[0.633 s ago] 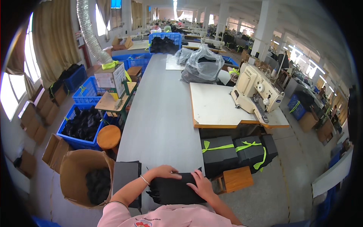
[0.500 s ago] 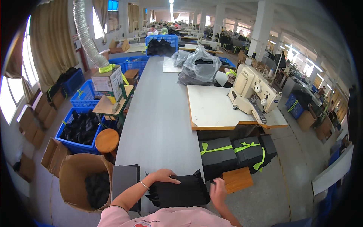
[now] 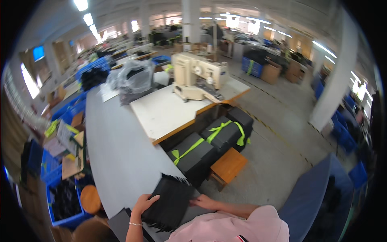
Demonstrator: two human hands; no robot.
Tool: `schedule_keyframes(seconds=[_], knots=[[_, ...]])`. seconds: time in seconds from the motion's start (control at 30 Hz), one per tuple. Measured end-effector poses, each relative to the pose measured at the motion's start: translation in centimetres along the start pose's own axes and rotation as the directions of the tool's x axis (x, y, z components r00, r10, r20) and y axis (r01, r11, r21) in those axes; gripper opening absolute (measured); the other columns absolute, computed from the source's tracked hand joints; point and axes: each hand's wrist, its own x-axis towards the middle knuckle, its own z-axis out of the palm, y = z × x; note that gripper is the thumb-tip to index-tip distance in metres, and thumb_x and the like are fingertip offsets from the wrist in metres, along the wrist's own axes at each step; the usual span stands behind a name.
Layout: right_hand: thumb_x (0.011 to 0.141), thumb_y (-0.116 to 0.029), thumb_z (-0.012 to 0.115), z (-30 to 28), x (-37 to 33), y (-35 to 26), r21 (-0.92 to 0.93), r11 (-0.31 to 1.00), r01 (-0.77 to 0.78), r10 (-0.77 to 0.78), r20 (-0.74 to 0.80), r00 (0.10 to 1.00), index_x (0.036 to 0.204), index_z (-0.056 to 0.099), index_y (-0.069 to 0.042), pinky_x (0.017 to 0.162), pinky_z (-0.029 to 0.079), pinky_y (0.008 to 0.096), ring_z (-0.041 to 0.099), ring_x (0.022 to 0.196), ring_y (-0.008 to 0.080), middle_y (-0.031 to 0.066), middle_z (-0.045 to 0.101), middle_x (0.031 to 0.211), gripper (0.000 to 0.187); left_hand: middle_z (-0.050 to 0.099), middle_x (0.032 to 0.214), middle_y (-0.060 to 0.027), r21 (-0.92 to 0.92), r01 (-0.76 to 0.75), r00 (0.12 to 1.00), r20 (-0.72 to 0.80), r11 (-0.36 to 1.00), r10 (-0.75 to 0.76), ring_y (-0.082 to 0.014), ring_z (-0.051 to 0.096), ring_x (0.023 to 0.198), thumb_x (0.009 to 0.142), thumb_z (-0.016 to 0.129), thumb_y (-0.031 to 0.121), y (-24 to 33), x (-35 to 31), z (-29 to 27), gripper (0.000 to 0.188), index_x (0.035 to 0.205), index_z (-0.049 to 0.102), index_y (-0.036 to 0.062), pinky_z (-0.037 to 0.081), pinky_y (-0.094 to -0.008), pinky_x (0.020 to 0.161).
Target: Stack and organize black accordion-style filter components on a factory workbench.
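Observation:
A stack of thin black pieces (image 3: pixel 169 203) with ragged, fringed ends is at the near end of the long grey table, close to my body. My left hand (image 3: pixel 144 203) is closed on its left edge, with the thumb on top. At the opposite edge, my right hand (image 3: pixel 203 201) grips the stack, its fingertips partly hidden. Flat dark grey sheets (image 3: pixel 119 222) lie at the table's near left corner, beside my left wrist.
The grey table (image 3: pixel 109 141) runs away to a clear plastic bag (image 3: pixel 137 76). A cream sewing machine (image 3: pixel 193 78) stands on a white tabletop (image 3: pixel 155 117). Below are black bundles with green ties (image 3: pixel 195 157) and a wooden stool (image 3: pixel 229 164). Blue crates (image 3: pixel 66 220) stand left.
My view has swung to the right. The black stack has turned, its fringed ends now pointing away and toward me. My right hand has moved from beside it onto its right edge.

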Motion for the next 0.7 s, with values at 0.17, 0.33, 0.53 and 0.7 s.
schedule_keyframes(seconds=[0.17, 0.33, 0.53, 0.7], knots=[[0.104, -0.044, 0.062, -3.7, 5.2, -8.1, -0.275, 0.888, 0.369, -0.457, -0.425, 0.781, 0.150, 0.052, 0.003, 0.103, 0.047, 0.0372, 0.061, 0.121, 0.0314, 0.0201, 0.054, 0.155, 0.066, 0.058, 0.077, 0.0051, -0.547, 0.004, 0.989, -0.121, 0.837, -0.084, -0.0080, 0.050, 0.074, 0.101, 0.072, 0.039, 0.7, 0.7, -1.5, 0.040, 0.085, 0.069, 0.0028, 0.038, -0.0293, 0.064], [0.099, -0.049, 0.065, -4.9, 10.1, -19.0, -0.557, 0.644, 0.524, -0.746, -0.304, 0.593, 0.146, 0.056, 0.002, 0.107, 0.045, 0.0455, 0.057, 0.119, 0.0401, 0.0211, 0.051, 0.156, 0.071, 0.069, 0.102, 0.0036, -0.893, -0.160, 0.956, -0.246, 0.421, -0.159, -0.0092, 0.060, 0.089, 0.105, 0.067, 0.039, -1.6, 1.4, 1.4, 0.034, 0.117, 0.069, 0.0070, 0.046, -0.0272, 0.076], [0.099, -0.047, 0.064, 2.1, 17.6, -16.1, -0.729, 0.447, 0.519, -0.658, 0.125, 0.742, 0.152, 0.053, -0.009, 0.114, 0.033, 0.0649, 0.052, 0.135, 0.0317, 0.0138, 0.048, 0.161, 0.066, 0.061, 0.141, -0.0004, -0.943, 0.057, 0.868, -0.116, 0.329, -0.483, -0.0159, 0.058, 0.127, 0.104, 0.067, 0.038, -6.2, 0.7, 7.8, 0.054, 0.149, 0.051, 0.0120, 0.050, -0.0364, 0.098], [0.102, -0.044, 0.060, 5.1, 18.7, -17.5, -0.795, 0.344, 0.499, -0.601, 0.222, 0.768, 0.153, 0.054, -0.018, 0.123, 0.018, 0.0691, 0.039, 0.153, 0.0254, 0.0062, 0.045, 0.164, 0.057, 0.048, 0.154, -0.0063, -0.984, 0.037, 0.972, -0.005, 0.176, -0.235, -0.0224, 0.051, 0.138, 0.104, 0.067, 0.040, -1.1, -1.6, 10.2, 0.073, 0.162, 0.031, 0.0120, 0.046, -0.0448, 0.109]])
